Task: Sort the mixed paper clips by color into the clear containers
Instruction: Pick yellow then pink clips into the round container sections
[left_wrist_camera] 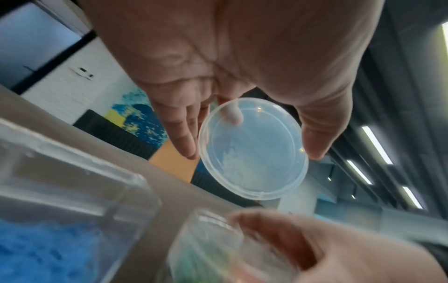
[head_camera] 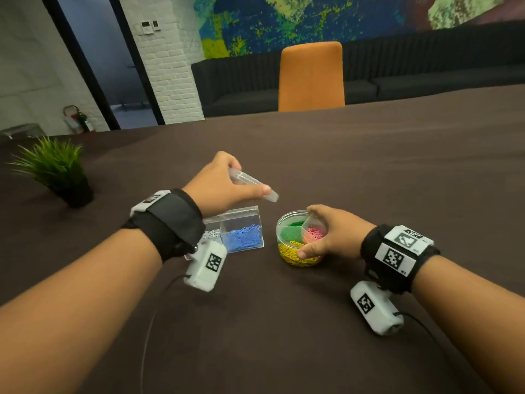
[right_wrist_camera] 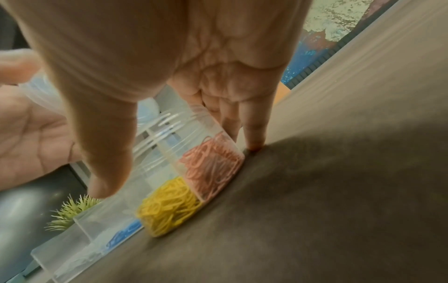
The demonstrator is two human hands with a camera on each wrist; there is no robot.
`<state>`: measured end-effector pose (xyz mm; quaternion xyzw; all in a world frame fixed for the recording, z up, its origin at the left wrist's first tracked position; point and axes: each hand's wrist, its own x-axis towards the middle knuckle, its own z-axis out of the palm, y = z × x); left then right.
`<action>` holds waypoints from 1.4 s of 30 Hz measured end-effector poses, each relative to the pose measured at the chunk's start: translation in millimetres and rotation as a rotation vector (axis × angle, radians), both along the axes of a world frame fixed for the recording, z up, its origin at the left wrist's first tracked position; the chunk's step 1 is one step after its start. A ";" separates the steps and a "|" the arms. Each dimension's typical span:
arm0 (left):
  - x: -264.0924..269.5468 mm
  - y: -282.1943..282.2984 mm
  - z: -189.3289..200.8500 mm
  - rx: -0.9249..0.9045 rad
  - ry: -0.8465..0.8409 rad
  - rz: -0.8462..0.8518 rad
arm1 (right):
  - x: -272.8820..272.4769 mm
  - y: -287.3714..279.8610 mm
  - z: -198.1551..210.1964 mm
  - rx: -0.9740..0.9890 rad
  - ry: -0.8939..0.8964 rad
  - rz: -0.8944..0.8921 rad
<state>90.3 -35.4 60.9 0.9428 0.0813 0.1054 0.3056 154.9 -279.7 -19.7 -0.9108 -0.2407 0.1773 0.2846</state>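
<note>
The round tub (head_camera: pixel 301 240) of green, pink and yellow clips, on the table (head_camera: pixel 369 172) beside the square box (head_camera: pixel 243 228), is gripped by the right hand (head_camera: pixel 331 233), its lid (head_camera: pixel 252 183) pinched aloft by the left hand (head_camera: pixel 221 183); lid best lowered level; no legible labels seen.

The round container (head_camera: pixel 287 223) is clear, its sections holding green paper clips (head_camera: pixel 291 231), pink paper clips (head_camera: pixel 314 234) and yellow paper clips (head_camera: pixel 292 253). The square box (head_camera: pixel 241 220) is clear, with blue paper clips (head_camera: pixel 243 237) and white paper clips (head_camera: pixel 212 234). The lid (left_wrist_camera: pixel 253 149) is translucent, the table (head_camera: pixel 369 172) dark brown, the chair (head_camera: pixel 311 76) orange, the plant (head_camera: pixel 51 159) green in a black pot, and the wrist bands (head_camera: pixel 397 251) black with black-and-white checkered tags.
</note>
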 end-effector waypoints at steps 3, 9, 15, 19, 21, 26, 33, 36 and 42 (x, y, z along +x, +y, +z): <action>-0.3 -50.9 -25.0 0.027 0.001 -0.166 | -1.4 -0.8 -1.9 0.020 0.006 -0.033; -0.3 -78.1 -61.7 0.399 0.097 -0.300 | 5.9 -12.4 -13.1 0.125 0.144 -0.089; -2.2 -86.6 -60.0 0.625 0.333 -0.299 | 14.0 -25.3 -26.9 0.304 0.299 -0.027; 4.5 -83.2 -52.9 0.661 0.390 -0.327 | 12.4 -22.5 -26.1 0.256 0.193 0.038; 6.0 -83.3 -51.2 0.718 0.399 -0.349 | 10.7 -22.3 -21.6 0.188 0.142 0.031; 2.3 -52.2 -27.7 0.415 0.390 -0.319 | 5.7 -23.2 -3.1 0.021 0.102 0.034; -2.0 71.7 -11.8 0.253 0.432 0.362 | 12.7 -5.6 45.4 0.108 0.031 -0.012; -2.5 94.0 -33.3 -0.123 0.513 0.429 | 20.6 33.5 60.3 -0.037 -0.129 0.036; 6.3 111.4 -57.3 -0.676 0.465 0.519 | 34.8 106.9 55.8 -0.399 -0.174 0.174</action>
